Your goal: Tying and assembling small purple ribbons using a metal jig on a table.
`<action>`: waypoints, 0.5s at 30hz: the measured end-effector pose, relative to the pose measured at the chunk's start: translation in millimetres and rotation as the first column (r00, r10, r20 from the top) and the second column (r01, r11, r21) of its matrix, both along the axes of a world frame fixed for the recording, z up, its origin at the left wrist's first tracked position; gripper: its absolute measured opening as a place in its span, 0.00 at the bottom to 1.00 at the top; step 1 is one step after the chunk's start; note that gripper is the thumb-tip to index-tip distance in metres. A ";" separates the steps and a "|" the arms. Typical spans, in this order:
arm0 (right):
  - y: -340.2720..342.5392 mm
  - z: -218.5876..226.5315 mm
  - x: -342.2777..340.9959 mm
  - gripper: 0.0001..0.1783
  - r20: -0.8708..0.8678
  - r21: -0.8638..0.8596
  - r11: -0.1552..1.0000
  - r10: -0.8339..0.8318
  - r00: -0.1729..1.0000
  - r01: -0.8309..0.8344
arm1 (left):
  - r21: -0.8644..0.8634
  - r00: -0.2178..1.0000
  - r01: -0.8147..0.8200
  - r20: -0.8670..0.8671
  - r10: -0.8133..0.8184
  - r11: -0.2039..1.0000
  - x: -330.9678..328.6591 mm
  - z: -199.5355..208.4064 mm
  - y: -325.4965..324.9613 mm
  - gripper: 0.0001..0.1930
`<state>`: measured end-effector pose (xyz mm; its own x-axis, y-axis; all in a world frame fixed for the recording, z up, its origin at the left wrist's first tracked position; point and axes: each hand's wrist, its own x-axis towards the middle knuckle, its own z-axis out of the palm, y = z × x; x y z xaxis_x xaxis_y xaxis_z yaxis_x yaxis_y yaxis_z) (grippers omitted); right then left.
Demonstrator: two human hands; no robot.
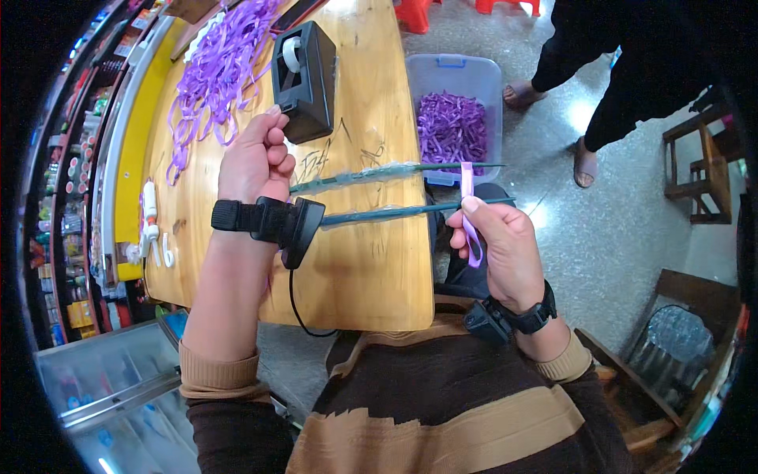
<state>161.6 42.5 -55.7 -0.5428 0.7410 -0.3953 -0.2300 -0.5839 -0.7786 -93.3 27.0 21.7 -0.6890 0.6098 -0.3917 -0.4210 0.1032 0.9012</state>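
Two dark green sticks (395,212) run side by side over the wooden table and past its right edge, with bits of clear film or tape along them. My right hand (505,245) pinches a shiny purple ribbon (467,182) near the sticks' right ends. The ribbon crosses from the far stick to the near one, and its tail hangs below my fingers. My left hand (259,158) is closed, thumb and forefinger together at the near end of a black tape dispenser (316,87). Whatever those fingertips hold is too small to make out.
Loose purple ribbons (217,75) lie heaped at the table's far left. A clear plastic bin (412,75) of folded purple ribbon stands beyond the right edge. A glue gun (150,207) rests at the left. Another person's legs (584,63) are at the far right.
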 end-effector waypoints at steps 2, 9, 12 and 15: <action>0.2 -1.2 0.2 0.15 -0.011 -0.002 1.000 -0.002 1.000 0.002 | 0.011 0.998 0.014 -0.065 -0.013 1.000 -1.4 -2.7 -0.3 0.07; -0.2 -0.1 -0.2 0.15 -0.001 0.008 1.000 0.001 1.000 -0.001 | 0.068 0.902 0.060 -0.431 -0.025 0.996 -10.5 6.7 -0.1 0.06; -0.7 -1.6 -1.1 0.15 -0.015 0.012 1.000 0.003 1.000 -0.003 | -0.045 0.862 0.132 -0.489 -0.137 0.990 -15.0 5.3 2.0 0.06; -0.5 -3.5 -2.0 0.17 -0.012 0.027 1.000 -0.006 1.000 0.007 | -0.163 0.844 0.154 -0.492 -0.216 0.974 -16.3 9.0 1.6 0.07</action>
